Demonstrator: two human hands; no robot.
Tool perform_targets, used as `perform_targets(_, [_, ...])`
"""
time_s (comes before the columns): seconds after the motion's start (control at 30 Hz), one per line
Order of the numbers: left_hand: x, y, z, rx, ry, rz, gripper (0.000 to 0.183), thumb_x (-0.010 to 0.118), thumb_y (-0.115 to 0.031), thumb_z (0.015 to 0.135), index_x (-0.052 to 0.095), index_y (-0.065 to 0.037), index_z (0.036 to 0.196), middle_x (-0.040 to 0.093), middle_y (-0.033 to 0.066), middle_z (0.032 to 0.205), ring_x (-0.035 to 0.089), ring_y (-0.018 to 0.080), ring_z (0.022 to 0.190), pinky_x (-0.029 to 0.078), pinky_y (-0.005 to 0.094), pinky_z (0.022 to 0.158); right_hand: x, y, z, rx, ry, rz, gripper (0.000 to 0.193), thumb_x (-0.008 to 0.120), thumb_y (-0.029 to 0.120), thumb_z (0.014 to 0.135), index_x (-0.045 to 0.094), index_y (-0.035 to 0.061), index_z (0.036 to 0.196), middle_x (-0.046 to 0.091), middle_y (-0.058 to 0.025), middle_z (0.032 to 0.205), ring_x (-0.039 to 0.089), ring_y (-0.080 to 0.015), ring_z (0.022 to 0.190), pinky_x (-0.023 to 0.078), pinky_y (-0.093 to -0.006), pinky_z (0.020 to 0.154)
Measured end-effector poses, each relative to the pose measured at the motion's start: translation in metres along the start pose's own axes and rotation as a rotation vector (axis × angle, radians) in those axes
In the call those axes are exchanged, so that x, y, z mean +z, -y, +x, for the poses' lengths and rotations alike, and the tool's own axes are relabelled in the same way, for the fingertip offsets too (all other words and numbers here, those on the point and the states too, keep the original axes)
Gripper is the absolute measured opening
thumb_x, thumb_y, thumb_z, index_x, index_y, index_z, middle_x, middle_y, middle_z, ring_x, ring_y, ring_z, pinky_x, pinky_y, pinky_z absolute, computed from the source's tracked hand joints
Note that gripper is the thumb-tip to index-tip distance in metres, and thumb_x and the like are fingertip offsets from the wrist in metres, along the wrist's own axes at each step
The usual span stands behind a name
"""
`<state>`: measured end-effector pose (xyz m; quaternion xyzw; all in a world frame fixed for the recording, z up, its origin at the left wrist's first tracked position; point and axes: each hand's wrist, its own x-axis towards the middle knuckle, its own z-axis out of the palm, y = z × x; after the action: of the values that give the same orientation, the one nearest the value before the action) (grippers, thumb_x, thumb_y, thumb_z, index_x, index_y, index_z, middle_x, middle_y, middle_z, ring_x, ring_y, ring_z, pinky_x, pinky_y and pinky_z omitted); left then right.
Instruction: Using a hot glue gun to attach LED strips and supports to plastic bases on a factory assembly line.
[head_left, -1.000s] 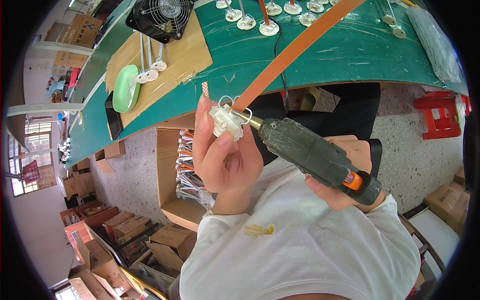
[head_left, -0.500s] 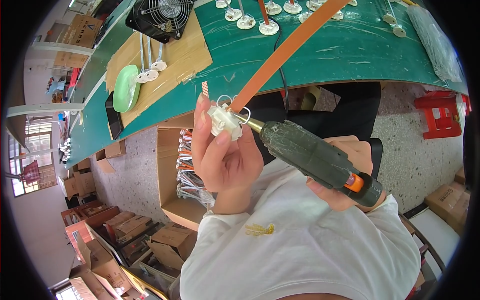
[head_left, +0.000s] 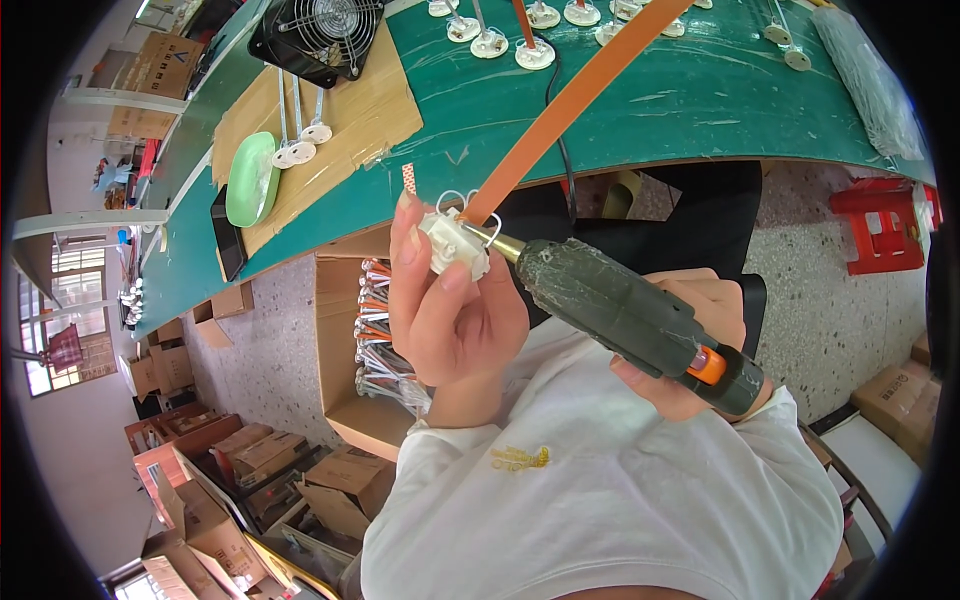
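Observation:
My left hand (head_left: 455,330) pinches a small white plastic fitting (head_left: 455,246) between thumb and fingers, with thin white wires looping off it. A long flat orange strip (head_left: 570,108) rises from the fitting toward the upper right. Wrapped round a dark glue gun (head_left: 615,300) with an orange part near its rear end is my right hand (head_left: 690,340). The gun's brass nozzle (head_left: 508,247) points at the fitting beside the foot of the strip; whether it touches is too small to tell. A short patterned strip (head_left: 409,178) shows behind the left fingertips.
Ahead lies a green worktop (head_left: 450,130) with a black fan (head_left: 318,38), a green dish (head_left: 253,178), a dark phone-like slab (head_left: 228,235) and several round white bases (head_left: 535,54). An open carton (head_left: 345,400) of strips stands below left. A black cable (head_left: 568,170) hangs over the edge.
The fitting has turned slightly in my left hand, and the glue gun's nozzle has shifted a little to the left. Both hands keep their hold.

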<state>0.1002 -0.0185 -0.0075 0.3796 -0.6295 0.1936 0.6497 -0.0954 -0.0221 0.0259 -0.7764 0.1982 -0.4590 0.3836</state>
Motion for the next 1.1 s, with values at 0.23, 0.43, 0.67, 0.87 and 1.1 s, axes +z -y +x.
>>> perform_targets(0.23, [0.0032,0.0029,-0.0046,0.035,-0.043,0.010,0.038,0.062,0.016,0.074,0.052,0.001,0.107,0.049,0.0244,0.123,0.053,0.0527,0.110,0.051,0.0535,0.091,0.0003,-0.0014,-0.0001,-0.012,-0.006,-0.020,0.027,0.070,0.014,0.062,0.058,-0.0056,0.076,0.058,-0.0114,0.061,0.058,-0.0276,0.049,0.051,-0.0297,0.050])
perform_targets(0.43, [0.0018,0.0019,-0.0027,-0.010,-0.008,-0.032,0.040,0.063,0.015,0.074,0.050,0.003,0.109,0.048,0.0280,0.124,0.053,0.0519,0.111,0.051,0.0519,0.091,-0.0005,-0.0025,-0.0015,-0.017,-0.002,-0.039,0.029,0.071,0.016,0.061,0.058,-0.0056,0.075,0.058,-0.0116,0.061,0.058,-0.0269,0.048,0.050,-0.0290,0.050])
perform_targets(0.67, [0.0033,0.0019,-0.0013,-0.018,0.002,-0.065,0.041,0.064,0.011,0.078,0.048,0.005,0.115,0.046,0.0315,0.126,0.053,0.0504,0.112,0.052,0.0497,0.091,0.0010,-0.0042,-0.0027,-0.027,-0.029,-0.045,0.028,0.071,0.016,0.061,0.058,-0.0053,0.074,0.056,-0.0103,0.059,0.057,-0.0264,0.047,0.050,-0.0293,0.050])
perform_targets(0.87, [0.0046,0.0020,-0.0020,-0.020,-0.002,-0.078,0.042,0.064,0.010,0.079,0.047,0.005,0.117,0.045,0.0323,0.126,0.053,0.0497,0.113,0.052,0.0491,0.090,0.0016,-0.0047,-0.0032,-0.028,-0.039,-0.053,0.027,0.071,0.016,0.062,0.058,-0.0049,0.074,0.056,-0.0099,0.058,0.057,-0.0269,0.048,0.051,-0.0293,0.050])
perform_targets(1.1, [0.0029,-0.0004,-0.0019,-0.063,0.035,-0.067,0.046,0.064,0.010,0.079,0.046,0.003,0.120,0.044,0.0331,0.127,0.053,0.0491,0.112,0.052,0.0495,0.091,0.0011,-0.0045,-0.0020,-0.022,-0.042,-0.033,0.029,0.071,0.016,0.061,0.058,-0.0064,0.075,0.057,-0.0115,0.059,0.058,-0.0273,0.048,0.051,-0.0283,0.049])
